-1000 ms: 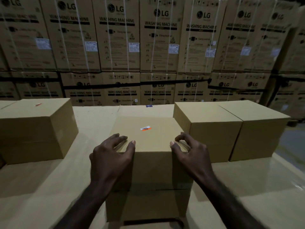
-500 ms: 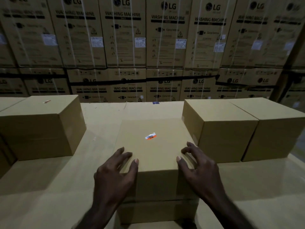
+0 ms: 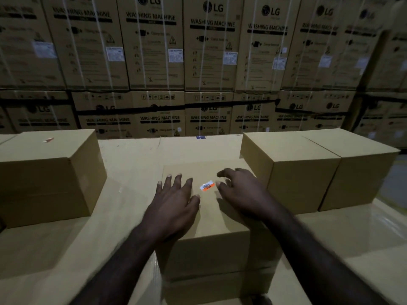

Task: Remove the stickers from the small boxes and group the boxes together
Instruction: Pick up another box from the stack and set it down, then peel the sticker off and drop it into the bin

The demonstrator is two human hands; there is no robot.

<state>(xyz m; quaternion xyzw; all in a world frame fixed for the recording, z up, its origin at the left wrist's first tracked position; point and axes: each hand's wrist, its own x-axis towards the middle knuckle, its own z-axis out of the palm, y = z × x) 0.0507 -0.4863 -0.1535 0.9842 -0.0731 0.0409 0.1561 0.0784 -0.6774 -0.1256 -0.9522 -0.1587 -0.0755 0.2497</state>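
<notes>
Two hands on the middle box (image 3: 211, 219), flanking its sticker (image 3: 207, 186).
Left hand (image 3: 174, 201) lies spread flat, likely steadying; right hand (image 3: 240, 190) hovers loosely curled beside the label, holding nothing, poised to peel. Two bare boxes (image 3: 308, 172) sit grouped right; left box (image 3: 48, 175) keeps its sticker.

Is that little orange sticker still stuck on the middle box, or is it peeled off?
Still on. The sticker lies flat on top of the middle box, between the left hand and right hand; neither hand holds it.
</notes>
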